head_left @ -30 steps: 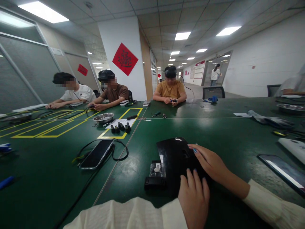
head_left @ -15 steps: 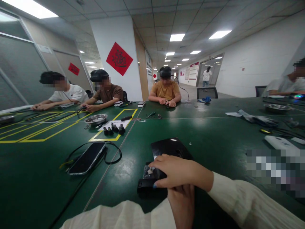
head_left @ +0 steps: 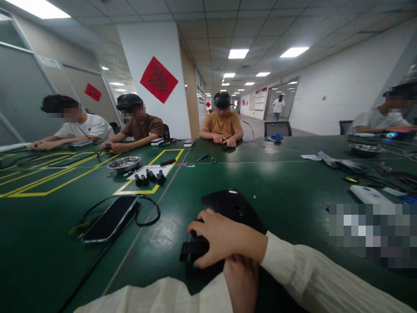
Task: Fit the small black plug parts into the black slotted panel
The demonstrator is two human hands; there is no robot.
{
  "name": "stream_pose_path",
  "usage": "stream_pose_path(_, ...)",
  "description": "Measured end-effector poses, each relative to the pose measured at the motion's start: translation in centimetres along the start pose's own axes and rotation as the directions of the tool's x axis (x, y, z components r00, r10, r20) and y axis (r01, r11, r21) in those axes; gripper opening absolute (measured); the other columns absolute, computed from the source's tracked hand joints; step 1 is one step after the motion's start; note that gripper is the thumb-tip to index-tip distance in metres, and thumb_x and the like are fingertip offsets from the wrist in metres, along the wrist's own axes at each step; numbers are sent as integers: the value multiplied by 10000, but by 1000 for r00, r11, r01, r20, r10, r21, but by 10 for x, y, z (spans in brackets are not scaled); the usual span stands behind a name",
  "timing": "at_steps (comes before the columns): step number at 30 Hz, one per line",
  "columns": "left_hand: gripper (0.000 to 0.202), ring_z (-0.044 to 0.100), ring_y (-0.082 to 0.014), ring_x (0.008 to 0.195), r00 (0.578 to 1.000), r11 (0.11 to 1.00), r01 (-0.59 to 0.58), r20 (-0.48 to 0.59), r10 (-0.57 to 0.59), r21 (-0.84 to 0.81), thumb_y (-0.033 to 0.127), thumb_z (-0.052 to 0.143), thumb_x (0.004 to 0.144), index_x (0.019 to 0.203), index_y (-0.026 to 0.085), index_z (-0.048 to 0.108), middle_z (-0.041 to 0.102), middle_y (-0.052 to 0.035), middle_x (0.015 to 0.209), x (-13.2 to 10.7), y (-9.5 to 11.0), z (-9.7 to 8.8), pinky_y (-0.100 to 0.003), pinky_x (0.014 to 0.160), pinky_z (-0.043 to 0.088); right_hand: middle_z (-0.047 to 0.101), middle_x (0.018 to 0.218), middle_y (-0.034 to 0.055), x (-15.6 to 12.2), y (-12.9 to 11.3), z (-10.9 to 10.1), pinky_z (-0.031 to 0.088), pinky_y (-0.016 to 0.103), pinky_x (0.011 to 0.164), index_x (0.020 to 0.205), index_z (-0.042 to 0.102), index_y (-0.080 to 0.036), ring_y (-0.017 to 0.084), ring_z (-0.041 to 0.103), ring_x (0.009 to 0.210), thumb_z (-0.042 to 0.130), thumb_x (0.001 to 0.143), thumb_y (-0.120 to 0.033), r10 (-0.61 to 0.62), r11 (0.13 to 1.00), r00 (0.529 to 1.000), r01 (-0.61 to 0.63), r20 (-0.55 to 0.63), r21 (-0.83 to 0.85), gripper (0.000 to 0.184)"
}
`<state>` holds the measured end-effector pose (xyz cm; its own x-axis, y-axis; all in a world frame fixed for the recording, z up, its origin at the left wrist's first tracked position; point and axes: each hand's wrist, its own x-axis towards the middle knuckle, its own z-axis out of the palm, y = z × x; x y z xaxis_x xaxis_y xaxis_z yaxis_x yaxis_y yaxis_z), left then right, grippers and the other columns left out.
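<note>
A flat glossy black plastic part (head_left: 231, 205) lies on the green table (head_left: 286, 182) right in front of me. A small black block (head_left: 191, 251) sits at its near left corner. My right hand (head_left: 223, 238) reaches across from the right, its fingers curled down over that block and whatever lies beside it. My left hand (head_left: 241, 282) rests just behind, on the near end of the black part. Its fingers are hidden under my right wrist. Both sleeves are cream-coloured.
A phone with a looped black cable (head_left: 109, 222) lies to the left. Beyond it are a steel bowl (head_left: 124, 164) and small black parts (head_left: 148, 177) in a yellow-taped box. Three people sit across the table, another at far right. A white device (head_left: 369, 194) lies right.
My right hand has moved left off the black part and onto the small block and clear bag, and its fingers have curled. The bag is now covered. My left hand has drawn back.
</note>
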<state>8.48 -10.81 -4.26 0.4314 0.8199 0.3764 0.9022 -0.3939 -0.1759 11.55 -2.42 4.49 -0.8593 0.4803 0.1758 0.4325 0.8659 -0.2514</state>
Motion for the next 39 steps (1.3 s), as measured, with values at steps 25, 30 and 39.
stream_pose_path(25, 567, 641, -296, 877, 822, 942, 327, 469, -323, 77, 463, 282, 912, 841, 96, 708, 672, -192, 840, 90, -123, -49, -358, 706, 480, 651, 1031, 48, -75, 76, 17, 428, 376, 875, 1081, 584, -220, 228, 567, 1018, 499, 786, -550, 736, 191, 628, 166, -253, 967, 451)
stream_pose_path(30, 588, 633, -300, 915, 822, 951, 306, 494, -284, 37, 526, 283, 885, 874, 128, 715, 677, -186, 907, 91, -126, -39, -366, 740, 486, 659, 957, 59, -72, 75, 11, 465, 342, 769, 973, 601, -195, 226, 587, 927, 525, 739, -578, 774, 158, 591, 170, -229, 973, 455)
stream_pose_path(39, 645, 642, -280, 863, 827, 936, 352, 464, -316, 9, 631, 276, 843, 836, 150, 706, 677, -155, 850, 101, -134, -50, -330, 699, 487, 635, 1021, 25, -85, 86, 7, 427, 306, 797, 1084, 562, -228, 187, 576, 908, 526, 807, -502, 715, 214, 673, 43, -187, 976, 392)
